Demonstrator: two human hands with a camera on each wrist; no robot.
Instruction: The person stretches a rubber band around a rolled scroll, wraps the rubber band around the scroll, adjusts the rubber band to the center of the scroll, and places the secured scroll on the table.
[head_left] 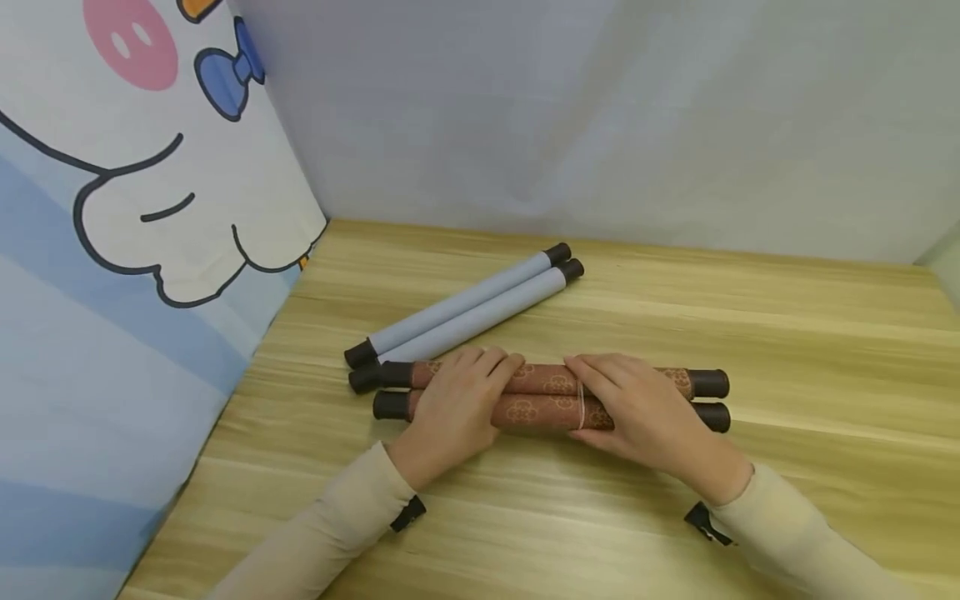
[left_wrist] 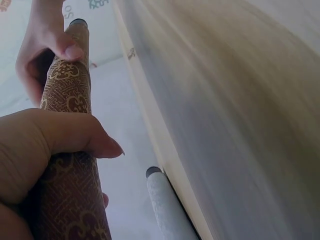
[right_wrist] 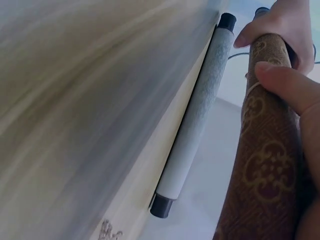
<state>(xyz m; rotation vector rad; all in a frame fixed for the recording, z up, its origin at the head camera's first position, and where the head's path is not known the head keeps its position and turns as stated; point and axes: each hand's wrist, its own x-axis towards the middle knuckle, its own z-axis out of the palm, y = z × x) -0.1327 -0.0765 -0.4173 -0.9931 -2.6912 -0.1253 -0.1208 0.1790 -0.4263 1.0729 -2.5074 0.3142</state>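
Observation:
A reddish-brown scroll (head_left: pixel 536 410) with a gold flower pattern and black end knobs lies crosswise under both hands, its two rolls side by side. My left hand (head_left: pixel 457 404) grips it left of the middle, fingers over the far roll and thumb on the near side. Farther right, my right hand (head_left: pixel 641 408) grips it too, fingertips and thumb close to a thin pale string (head_left: pixel 581 404) around both rolls. In the right wrist view the right thumb (right_wrist: pixel 282 80) presses on the patterned surface. Whether the scroll touches the table cannot be told.
A pale blue-grey scroll (head_left: pixel 465 304), also two rolls with black knobs, lies slantwise behind on the wood-grain table (head_left: pixel 825 375). Its near left end is close to the brown scroll's left knobs. A cartoon-printed cloth (head_left: pixel 150 250) hangs at left, a plain pale cloth (head_left: pixel 600 125) behind.

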